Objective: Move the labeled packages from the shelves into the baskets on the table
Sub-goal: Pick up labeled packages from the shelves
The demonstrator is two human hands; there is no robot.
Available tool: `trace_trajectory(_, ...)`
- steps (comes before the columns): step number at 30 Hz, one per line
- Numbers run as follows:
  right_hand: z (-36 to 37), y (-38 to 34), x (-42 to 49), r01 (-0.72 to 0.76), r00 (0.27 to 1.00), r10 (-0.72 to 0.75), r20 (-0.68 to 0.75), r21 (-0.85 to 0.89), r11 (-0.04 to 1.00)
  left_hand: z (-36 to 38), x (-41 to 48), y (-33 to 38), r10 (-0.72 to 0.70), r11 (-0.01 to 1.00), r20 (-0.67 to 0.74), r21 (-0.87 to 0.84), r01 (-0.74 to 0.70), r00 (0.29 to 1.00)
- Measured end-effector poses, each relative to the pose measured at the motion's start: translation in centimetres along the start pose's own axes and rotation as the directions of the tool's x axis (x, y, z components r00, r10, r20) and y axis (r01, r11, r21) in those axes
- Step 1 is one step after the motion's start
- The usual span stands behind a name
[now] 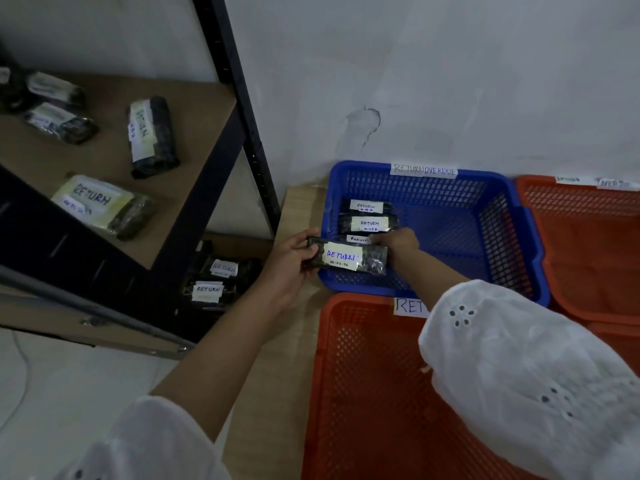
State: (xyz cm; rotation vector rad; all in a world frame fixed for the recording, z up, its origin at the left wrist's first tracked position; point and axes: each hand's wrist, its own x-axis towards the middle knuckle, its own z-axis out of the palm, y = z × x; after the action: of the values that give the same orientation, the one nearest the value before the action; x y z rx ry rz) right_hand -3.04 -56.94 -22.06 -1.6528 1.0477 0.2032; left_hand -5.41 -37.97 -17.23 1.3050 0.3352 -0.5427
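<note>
A dark package with a white "RETURN" label (346,258) hangs over the near left rim of the blue basket (512,202), which is tagged "RETURN OVERDUE". My left hand (294,258) grips its left end. My right hand (396,240) is at its right end, reaching into the basket; its grip is partly hidden. Three labeled packages (370,223) lie inside the blue basket along its left wall. More labeled packages rest on the upper shelf board (152,136) and on the lower shelf (213,282).
An orange basket (367,393) with a partly hidden label stands in front of the blue one, and another orange basket (588,237) stands to the right. The black shelf upright (242,109) rises just left of the wooden table (277,375). A white wall is behind.
</note>
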Motion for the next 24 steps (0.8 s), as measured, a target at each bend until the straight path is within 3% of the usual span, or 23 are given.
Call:
trace_trajectory(2,-0.9,-0.3,-0.9,0.059,0.997,-0.061,0.048,0.042,0.997,0.5,-0.1,0.2,-0.002,1.0,0.002,-0.014,0.002,1.0)
trace_trajectory(4,-2.2,-0.3,-2.6,0.093,0.967,-0.122,0.222,0.134,0.987,1.1,-0.2,0.3,-0.002,0.999,-0.011,-0.05,0.001,1.0)
trace_trajectory(6,-3.6,-0.1,-4.2,0.034,0.88,-0.129,0.458,0.21,0.977,1.7,-0.1,0.1,0.016,0.999,-0.042,-0.046,-0.018,0.999)
trace_trajectory(9,-5.4,0.3,-5.2,0.069,0.808,-0.172,0.564,0.199,0.977,2.3,0.0,-0.4,0.067,0.997,-0.088,0.042,-0.064,0.994)
trace_trajectory(11,-6.2,0.4,-5.2,0.141,0.804,-0.203,0.558,0.153,0.978,2.6,0.2,-0.7,0.124,0.984,-0.09,0.139,-0.11,0.988)
trace_trajectory(16,-6.7,0.8,-4.3,0.158,0.887,-0.187,0.422,0.103,0.982,1.8,1.0,-1.6,0.27,0.913,-0.214,0.366,-0.179,0.939)
trace_trajectory(19,-5.4,1.3,-3.7,0.185,0.929,-0.151,0.339,-0.071,0.98,1.5,1.3,-2.4,0.193,0.905,-0.165,0.412,-0.11,0.967)
trace_trajectory(24,-2.7,1.5,-2.8,0.097,0.973,-0.085,0.215,-0.043,0.994,1.6,1.0,-3.1,0.133,0.923,-0.051,0.37,-0.105,0.99)
